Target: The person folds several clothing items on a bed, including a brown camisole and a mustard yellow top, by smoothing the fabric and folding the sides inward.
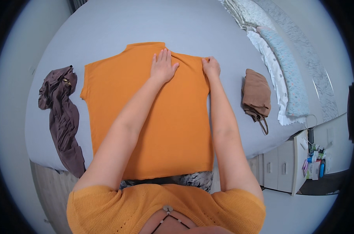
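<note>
An orange short-sleeved top (169, 128) lies spread out on the bed, its high collar pointing away from me and its hem toward me. My left hand (163, 70) rests flat on the top just below the collar's right side, fingers stretched out. At the right sleeve edge, my right hand (211, 67) pinches the fabric between thumb and fingers. Small creases run from the collar toward that sleeve. The left sleeve lies flat, untouched by either hand.
Left of the top lies a crumpled dark purple garment (63, 117). A folded brown garment (256, 93) with a strap lies to the right. Patterned bedding (282, 70) lines the bed's (106, 27) right side. A white cabinet (278, 165) with small items stands at lower right.
</note>
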A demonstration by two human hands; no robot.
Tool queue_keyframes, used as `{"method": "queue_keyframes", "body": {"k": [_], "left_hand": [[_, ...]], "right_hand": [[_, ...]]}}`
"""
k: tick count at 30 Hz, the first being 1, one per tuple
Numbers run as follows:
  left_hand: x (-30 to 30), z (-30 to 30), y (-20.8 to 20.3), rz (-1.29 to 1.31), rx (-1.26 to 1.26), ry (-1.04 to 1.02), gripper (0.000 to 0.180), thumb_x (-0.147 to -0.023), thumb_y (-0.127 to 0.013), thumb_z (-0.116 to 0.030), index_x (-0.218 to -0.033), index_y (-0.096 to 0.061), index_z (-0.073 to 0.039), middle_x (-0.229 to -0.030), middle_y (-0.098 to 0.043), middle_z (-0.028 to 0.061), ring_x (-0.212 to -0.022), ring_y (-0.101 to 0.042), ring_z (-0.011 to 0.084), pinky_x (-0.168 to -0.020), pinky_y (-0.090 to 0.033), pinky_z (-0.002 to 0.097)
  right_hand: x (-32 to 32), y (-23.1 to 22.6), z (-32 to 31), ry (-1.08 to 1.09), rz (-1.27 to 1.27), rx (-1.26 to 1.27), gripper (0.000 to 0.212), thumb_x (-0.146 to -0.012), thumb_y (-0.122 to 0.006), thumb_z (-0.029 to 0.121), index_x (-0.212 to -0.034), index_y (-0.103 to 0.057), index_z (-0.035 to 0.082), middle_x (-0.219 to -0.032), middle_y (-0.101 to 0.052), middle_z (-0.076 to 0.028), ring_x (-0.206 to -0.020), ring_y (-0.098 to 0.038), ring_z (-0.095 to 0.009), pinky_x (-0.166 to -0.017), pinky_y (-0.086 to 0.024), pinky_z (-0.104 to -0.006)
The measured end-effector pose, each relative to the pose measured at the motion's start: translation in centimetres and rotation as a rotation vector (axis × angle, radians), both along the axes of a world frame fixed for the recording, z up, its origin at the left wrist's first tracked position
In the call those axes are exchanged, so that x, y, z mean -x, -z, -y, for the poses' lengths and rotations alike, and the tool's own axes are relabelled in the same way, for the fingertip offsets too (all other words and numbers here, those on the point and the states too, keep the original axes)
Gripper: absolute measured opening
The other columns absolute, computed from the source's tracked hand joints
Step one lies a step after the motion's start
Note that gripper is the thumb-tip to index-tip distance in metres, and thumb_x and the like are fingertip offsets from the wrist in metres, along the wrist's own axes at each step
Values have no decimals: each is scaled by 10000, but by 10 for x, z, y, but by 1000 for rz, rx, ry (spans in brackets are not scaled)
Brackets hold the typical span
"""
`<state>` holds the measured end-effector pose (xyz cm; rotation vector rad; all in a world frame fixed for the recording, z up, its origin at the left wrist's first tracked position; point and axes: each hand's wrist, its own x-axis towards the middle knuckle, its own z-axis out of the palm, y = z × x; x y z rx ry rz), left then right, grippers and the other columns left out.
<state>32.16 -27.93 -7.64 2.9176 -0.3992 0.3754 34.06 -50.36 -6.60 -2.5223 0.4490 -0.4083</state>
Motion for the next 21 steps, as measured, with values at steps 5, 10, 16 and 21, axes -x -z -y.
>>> {"method": "queue_keyframes", "body": {"k": [5,10,16,21], "left_hand": [[3,3,-9,-102,-24,-20,693,-962,-267,-519,-1473,-167,-61,-1544,-127,127,-1434,-86,236,-1157,-65,429],[2,2,-6,-132,-76,-44,660,-960,-236,-536,-1490,-161,-149,-1549,-111,122,-1437,-65,245,-1153,-48,451],[-1,4,-9,-114,-61,-29,667,-952,-254,-551,-1481,-199,-149,-1540,-146,126,-1431,-100,255,-1145,-74,471],[10,-13,-8,-12,123,107,597,-954,-374,-458,-1426,-317,-97,-1493,-276,120,-1403,-199,242,-1142,-117,472]], "right_hand": [[-9,1,16,21,-19,24,347,-864,-597,364,-993,-605,42,-952,-666,-174,-920,-625,-366,-797,-495,-450],[6,-6,8,-55,-76,-55,412,-860,-598,363,-1159,-561,80,-1063,-648,-176,-1007,-607,-352,-846,-483,-445],[25,-2,12,-208,-65,112,624,-846,-608,377,-1380,-380,148,-1149,-622,-169,-1079,-587,-325,-895,-472,-417],[29,-10,5,-70,-90,25,694,-817,-668,358,-1389,-370,103,-1146,-627,-166,-1068,-596,-314,-894,-473,-403]]}}
